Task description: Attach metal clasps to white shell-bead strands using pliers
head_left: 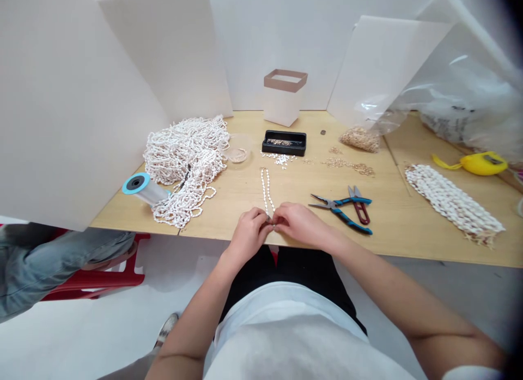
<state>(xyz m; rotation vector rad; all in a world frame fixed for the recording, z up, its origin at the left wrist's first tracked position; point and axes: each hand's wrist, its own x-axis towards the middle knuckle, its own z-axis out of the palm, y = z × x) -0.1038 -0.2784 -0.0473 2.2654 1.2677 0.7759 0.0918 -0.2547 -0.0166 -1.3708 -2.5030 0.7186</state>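
Note:
A strand of white beads (263, 187) lies in a narrow loop on the table, its near ends running to my fingers. My left hand (252, 227) is closed in a pinch at the table's front edge, by the strand's left end. Close against it, my right hand (295, 223) pinches at the strand's right end. The fingertips of both hands almost meet, and the small part between them is too tiny to make out. Blue-and-black pliers (341, 210) lie to the right of my right hand, overlapping dark red thread snips (359, 203).
A heap of white bead strands (183, 151) and a spool (143, 187) lie left. Behind the loop are a black tray (284, 151), loose white beads (281, 160) and a white box (281, 104). Rightward are gold-coloured bits (339, 162), a bead bundle (453, 203) and a yellow tape measure (482, 163).

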